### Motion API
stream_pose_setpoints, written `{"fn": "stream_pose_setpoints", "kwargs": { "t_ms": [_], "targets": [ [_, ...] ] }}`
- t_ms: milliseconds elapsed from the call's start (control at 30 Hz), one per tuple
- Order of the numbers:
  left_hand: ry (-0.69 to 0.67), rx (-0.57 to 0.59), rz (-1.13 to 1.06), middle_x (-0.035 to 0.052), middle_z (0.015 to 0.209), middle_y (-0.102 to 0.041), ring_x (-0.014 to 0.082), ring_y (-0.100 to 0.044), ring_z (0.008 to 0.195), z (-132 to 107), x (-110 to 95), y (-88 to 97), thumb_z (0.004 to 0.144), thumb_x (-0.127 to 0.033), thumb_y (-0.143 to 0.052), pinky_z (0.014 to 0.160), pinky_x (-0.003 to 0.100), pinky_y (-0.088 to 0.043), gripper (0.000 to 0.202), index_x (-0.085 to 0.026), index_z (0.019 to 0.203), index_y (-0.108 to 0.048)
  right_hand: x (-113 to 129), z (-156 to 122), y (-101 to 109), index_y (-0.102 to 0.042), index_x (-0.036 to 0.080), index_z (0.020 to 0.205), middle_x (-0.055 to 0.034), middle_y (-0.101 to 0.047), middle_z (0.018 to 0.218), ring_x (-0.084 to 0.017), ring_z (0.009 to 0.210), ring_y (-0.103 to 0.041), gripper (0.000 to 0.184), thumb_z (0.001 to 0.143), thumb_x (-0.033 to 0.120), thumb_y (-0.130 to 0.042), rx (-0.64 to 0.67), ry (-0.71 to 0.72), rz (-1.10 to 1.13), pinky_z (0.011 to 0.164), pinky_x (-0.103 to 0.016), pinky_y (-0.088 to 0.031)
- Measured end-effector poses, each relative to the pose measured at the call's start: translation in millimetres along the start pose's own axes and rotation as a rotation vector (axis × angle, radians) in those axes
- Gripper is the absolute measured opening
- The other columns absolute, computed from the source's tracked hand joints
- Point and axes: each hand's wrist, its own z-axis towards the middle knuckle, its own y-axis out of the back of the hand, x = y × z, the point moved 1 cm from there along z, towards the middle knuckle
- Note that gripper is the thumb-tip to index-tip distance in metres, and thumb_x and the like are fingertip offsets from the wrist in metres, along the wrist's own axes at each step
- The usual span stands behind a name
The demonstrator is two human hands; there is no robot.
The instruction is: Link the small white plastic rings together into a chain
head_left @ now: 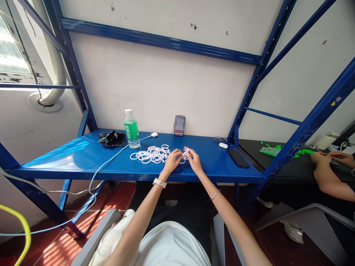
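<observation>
A loose pile of white plastic rings [152,155] lies on the blue metal table [111,162]. Just right of the pile, my left hand [174,159] and my right hand [194,159] meet fingertip to fingertip over the table's front part. Both are closed in a pinch on a small white ring [185,152], which the fingers partly cover. Below the fingers, part of another white ring shows between my hands. Fine detail of the held piece is too small to make out.
Behind the pile stand a green-labelled bottle [131,129], a black plastic bag [112,139] and a propped phone [179,125]. A white cable [111,159] crosses the left side. Glasses [220,139], an earbud case [223,145] and a black phone [238,158] lie right. A co-worker's hands [321,158] handle green pieces.
</observation>
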Motion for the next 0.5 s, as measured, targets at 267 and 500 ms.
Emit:
{"fn": "stream_pose_setpoints", "kwargs": {
  "t_ms": [267,500],
  "targets": [
    [0.007,0.005,-0.011,0.0059,0.090,-0.063,0.0155,-0.060,0.076,0.2,1.7,-1.2,0.092,-0.042,-0.051,0.066,0.027,-0.048,0.031,-0.018,0.081,-0.067,-1.2,0.9,0.2,-0.068,0.024,0.111,-0.0080,-0.065,0.115,-0.022,0.099,-0.063,0.038,0.095,0.048,-0.043,-0.020,0.051,-0.020,0.081,-0.033,-0.053],
    [0.018,0.025,-0.020,0.0071,0.095,-0.065,0.0171,-0.062,0.082,-0.2,-0.8,-1.4,0.093,-0.045,-0.049,0.068,0.028,-0.050,0.033,-0.019,0.087,-0.069,-3.8,1.3,-0.7,-0.069,0.024,0.105,-0.0076,-0.065,0.110,-0.021,0.096,-0.063,0.038,0.096,0.047,-0.041,-0.047,0.080,-0.006,0.080,-0.033,-0.052]
  ]
}}
